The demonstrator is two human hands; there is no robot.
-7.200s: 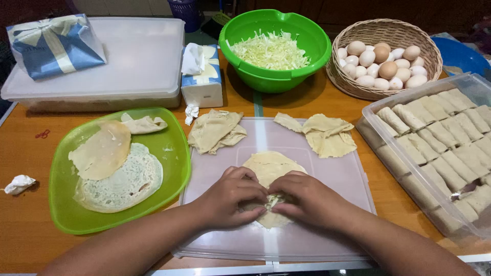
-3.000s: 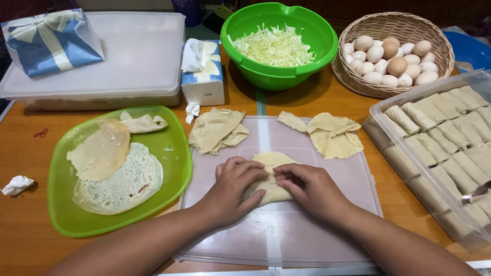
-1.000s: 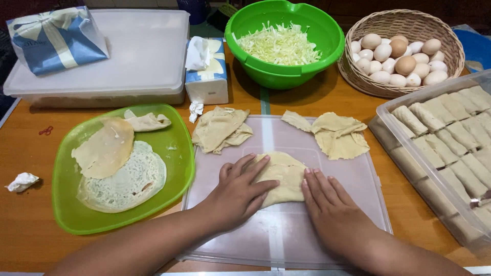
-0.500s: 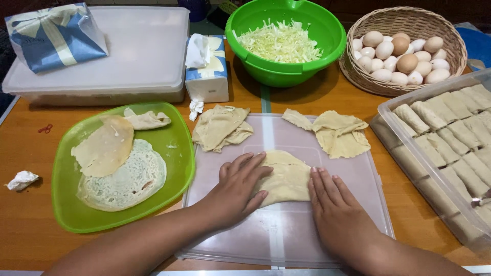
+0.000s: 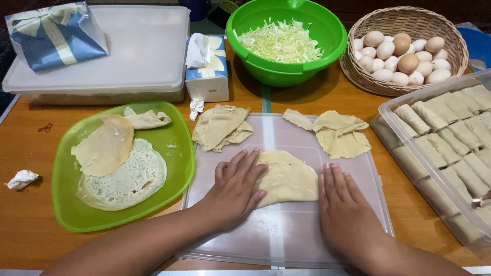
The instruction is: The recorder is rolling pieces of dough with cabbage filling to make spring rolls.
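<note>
A: Head view, looking straight down. The folded wrapper [image 5: 286,176] lies in the middle of the clear plastic board [image 5: 286,230], and both hands are flat beside it.

B: What is the left hand [image 5: 232,191] doing?

A: Its grip is open, fingers spread, and the fingertips [image 5: 253,166] rest on the wrapper's left edge. That looks like pressing the fold down so it stays put.

B: And the right hand [image 5: 342,209]?

A: Palm down on the board, fingers together and straight, just beside the wrapper's right edge. It clamps nothing.

B: Why is the rest laid out that way?

A: I'd say for easy reach. The green plate [image 5: 66,204] of thin rounds sits left, crumpled scraps [image 5: 220,128] lie at the board's far edge, the green bowl [image 5: 317,64] of shredded cabbage stands behind, and the tray [image 5: 404,148] of finished rolls waits right on the tabletop [image 5: 30,230].
</note>
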